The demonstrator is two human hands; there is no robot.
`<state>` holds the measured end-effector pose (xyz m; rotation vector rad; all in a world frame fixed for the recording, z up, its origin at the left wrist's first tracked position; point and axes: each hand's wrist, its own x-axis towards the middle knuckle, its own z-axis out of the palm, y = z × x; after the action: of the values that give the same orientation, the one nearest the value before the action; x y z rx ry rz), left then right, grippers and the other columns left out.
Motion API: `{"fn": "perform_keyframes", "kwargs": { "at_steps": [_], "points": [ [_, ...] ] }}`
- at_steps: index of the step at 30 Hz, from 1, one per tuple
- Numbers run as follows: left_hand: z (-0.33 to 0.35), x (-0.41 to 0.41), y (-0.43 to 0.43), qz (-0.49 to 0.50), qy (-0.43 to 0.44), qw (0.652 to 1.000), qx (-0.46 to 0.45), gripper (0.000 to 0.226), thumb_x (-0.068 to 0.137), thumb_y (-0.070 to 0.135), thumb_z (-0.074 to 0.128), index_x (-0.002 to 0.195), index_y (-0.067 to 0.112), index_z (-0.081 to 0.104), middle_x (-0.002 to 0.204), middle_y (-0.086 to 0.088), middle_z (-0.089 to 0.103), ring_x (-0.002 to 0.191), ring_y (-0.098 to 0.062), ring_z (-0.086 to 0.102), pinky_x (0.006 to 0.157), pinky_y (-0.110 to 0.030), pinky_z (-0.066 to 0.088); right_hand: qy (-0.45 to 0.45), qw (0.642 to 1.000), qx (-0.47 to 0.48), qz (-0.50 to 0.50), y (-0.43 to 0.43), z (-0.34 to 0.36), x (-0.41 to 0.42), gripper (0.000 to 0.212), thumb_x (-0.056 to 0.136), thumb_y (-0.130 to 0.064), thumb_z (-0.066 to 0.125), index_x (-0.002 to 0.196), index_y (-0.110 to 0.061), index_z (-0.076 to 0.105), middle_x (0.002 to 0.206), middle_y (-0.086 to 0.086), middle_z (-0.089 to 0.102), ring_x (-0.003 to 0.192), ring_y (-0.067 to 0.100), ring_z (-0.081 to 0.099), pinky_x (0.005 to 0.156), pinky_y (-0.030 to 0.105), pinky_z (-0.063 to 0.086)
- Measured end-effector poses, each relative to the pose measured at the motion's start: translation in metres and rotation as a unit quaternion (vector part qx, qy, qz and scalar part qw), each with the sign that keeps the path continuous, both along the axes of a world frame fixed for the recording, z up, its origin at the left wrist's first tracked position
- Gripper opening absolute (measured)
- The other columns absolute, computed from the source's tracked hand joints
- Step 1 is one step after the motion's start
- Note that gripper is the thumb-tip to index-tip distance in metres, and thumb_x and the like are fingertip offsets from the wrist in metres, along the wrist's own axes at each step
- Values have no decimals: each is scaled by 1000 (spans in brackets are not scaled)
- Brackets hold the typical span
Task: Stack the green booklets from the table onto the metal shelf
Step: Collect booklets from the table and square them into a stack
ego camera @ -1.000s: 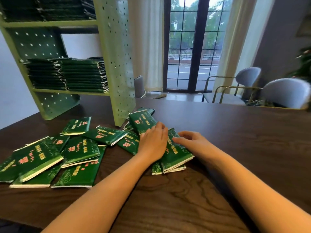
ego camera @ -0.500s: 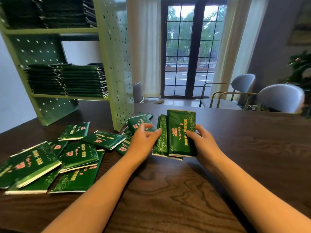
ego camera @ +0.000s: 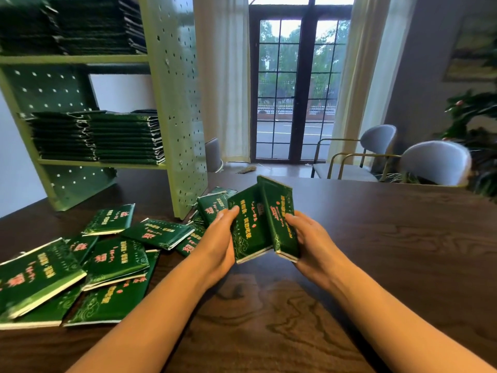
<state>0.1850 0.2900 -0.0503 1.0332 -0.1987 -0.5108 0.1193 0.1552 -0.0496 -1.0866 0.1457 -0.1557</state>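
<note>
Two booklets (ego camera: 248, 227) are held tilted above the table (ego camera: 376, 251) at centre, edges touching. The left hand (ego camera: 217, 243) clamps one and the right hand (ego camera: 309, 238) the other, fingers curled round the covers. Roughly ten loose booklets (ego camera: 118, 261) lie scattered at 9 o'clock. At 10 o'clock the shelf (ego camera: 183, 130) carries two stacks (ego camera: 126, 138) on its lower tier

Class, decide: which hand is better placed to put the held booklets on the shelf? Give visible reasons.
Left, probably. The left hand grips the held booklets on the side nearer the metal shelf, which stands to the left; the right hand would reach across.
</note>
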Motion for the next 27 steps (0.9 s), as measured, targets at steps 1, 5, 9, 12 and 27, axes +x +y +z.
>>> {"fn": "perform_keyframes", "kwargs": {
  "at_steps": [1, 5, 9, 12, 27],
  "points": [
    [1, -4, 1, -30, 3, 1000, 6, 42, 103, 33, 33, 119, 6, 60, 114, -21, 67, 96, -26, 68, 79, -40, 57, 0, 1000, 5, 8, 4, -1, 0, 14, 98, -12, 44, 96, -6, 56, 81, 12, 65, 65, 15, 64, 46, 22, 49],
    [2, -15, 0, -108, -30, 994, 19, 58, 95, 52, 29, 100, 12, 72, 103, -15, 72, 93, -25, 69, 89, -39, 53, 1, 1000, 5, 4, 15, -6, 5, 15, 97, -11, 47, 103, -2, 57, 81, 10, 68, 73, 19, 66, 58, 30, 56],
    [-1, -19, -2, -122, -20, 992, 33, 59, 75, 54, 48, 107, 9, 68, 105, -15, 72, 87, -23, 71, 82, -36, 57, 7, 1000, 2, -12, 21, -8, 6, 12, 96, -6, 47, 100, -4, 57, 85, 13, 69, 73, 21, 68, 68, 33, 58],
    [-2, -21, -3, -130, -25, 991, 27, 49, 75, 42, 53, 106, 6, 67, 101, -15, 72, 84, -22, 71, 80, -33, 57, 13, 1000, -5, -12, 22, -11, 6, 8, 95, -7, 49, 95, -4, 57, 79, 12, 69, 70, 20, 68, 65, 31, 58],
    [-5, 10, 9, 37, -325, 905, 272, 10, 95, 17, 55, 94, 21, 64, 94, -6, 72, 84, -17, 69, 79, -33, 55, -93, 975, -176, -97, 26, -11, 1, 56, 90, 10, 50, 128, -30, 38, 108, 8, 66, 88, 17, 69, 73, 29, 58]
  ]
}}
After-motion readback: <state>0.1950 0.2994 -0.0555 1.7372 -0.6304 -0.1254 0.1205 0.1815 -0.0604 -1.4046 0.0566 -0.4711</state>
